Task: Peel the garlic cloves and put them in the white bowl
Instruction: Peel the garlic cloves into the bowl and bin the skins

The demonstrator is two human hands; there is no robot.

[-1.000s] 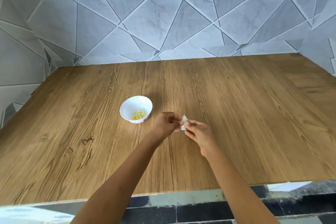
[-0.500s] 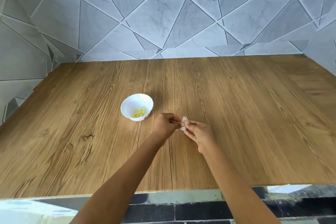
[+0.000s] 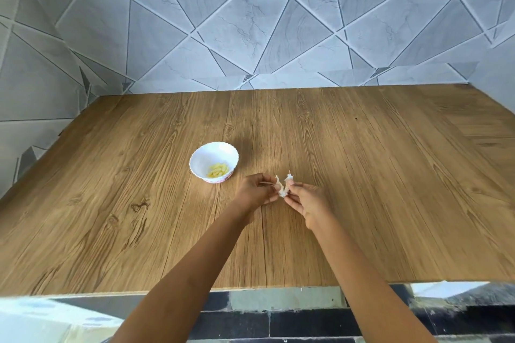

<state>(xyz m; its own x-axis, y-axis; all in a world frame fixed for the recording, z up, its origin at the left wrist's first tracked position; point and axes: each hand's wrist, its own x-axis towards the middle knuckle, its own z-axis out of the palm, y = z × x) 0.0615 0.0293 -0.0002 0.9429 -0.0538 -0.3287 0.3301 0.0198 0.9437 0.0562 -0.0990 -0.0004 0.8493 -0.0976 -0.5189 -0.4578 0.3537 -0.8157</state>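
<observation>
Left hand (image 3: 255,193) and right hand (image 3: 306,203) pinch the garlic clove (image 3: 282,190) — light, with papery skin, likely best pulled at its flared tips; white bowl (image 3: 201,156) at ten o'clock.

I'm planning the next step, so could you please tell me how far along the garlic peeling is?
Done: peeled cloves lie in the white bowl. In hand: the left hand and right hand pull skin off one garlic clove. Left: finish it, drop it in.
</observation>
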